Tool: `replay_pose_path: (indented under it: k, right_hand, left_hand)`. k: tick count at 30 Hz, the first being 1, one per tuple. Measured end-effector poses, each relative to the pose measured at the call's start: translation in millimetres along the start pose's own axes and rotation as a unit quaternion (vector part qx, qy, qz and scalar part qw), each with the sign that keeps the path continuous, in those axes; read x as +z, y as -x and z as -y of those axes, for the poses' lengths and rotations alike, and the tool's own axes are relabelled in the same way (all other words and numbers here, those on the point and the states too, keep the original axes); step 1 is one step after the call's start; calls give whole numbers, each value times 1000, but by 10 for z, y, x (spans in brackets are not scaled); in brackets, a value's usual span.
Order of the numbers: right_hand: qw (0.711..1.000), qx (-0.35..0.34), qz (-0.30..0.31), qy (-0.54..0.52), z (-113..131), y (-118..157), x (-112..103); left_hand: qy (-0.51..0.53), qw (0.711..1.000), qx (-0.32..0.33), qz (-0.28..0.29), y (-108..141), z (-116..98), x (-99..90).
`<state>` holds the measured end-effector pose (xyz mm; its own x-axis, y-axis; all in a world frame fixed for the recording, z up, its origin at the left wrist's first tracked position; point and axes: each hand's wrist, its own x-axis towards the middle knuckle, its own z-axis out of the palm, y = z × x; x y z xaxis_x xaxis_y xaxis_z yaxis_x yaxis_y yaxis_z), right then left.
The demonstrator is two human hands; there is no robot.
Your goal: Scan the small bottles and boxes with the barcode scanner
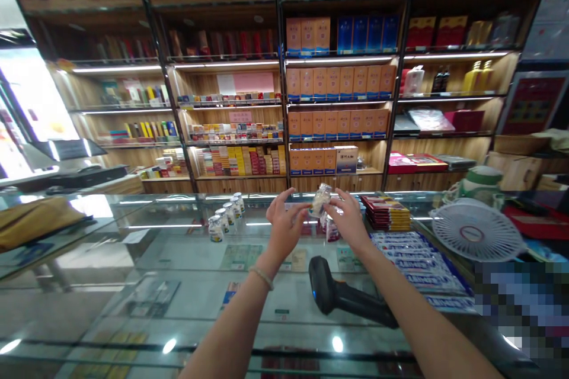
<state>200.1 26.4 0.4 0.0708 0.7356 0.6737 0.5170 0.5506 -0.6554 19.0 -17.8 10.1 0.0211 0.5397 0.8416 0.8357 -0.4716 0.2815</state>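
Note:
A small clear jar with pale contents point(320, 200) is raised above the glass counter point(191, 284), tilted, between my two hands. The fingers of my right hand point(349, 219) hold its right side. My left hand point(284, 219) has its thumb and forefinger spread, with one fingertip at or very near the jar's left side; contact is unclear. Further small jars point(332, 230) with dark red labels stand behind and below my right hand, partly hidden. A row of several white-capped jars point(216, 228) stands on the counter to the left.
A black handheld scanner point(326, 287) lies between my forearms. To the right are blue-and-white packets point(422, 263), stacked red and yellow packs point(386, 213) and a white fan point(473, 231). A brown bag point(40, 222) lies far left. Stocked shelves point(284, 59) stand behind the counter.

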Motion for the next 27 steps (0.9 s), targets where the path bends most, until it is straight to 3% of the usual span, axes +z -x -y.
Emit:
replay_pose_path:
  k: [6,12,21,27]
  right_hand:
    - [997,-24,70,-28,16,-8,-69]
    - [996,-21,73,-56,31,6,-73]
    - [1000,2,18,-15,90,45,-53]
    - [999,-32,27,24,127,110,5]
  left_hand:
    - [81,993,-69,59,-72,113,29]
    - [79,992,-21,99,-64,192,73]
    - [61,996,-60,33,-67,115,67]
    - [21,997,-74,15,-34,57,55]
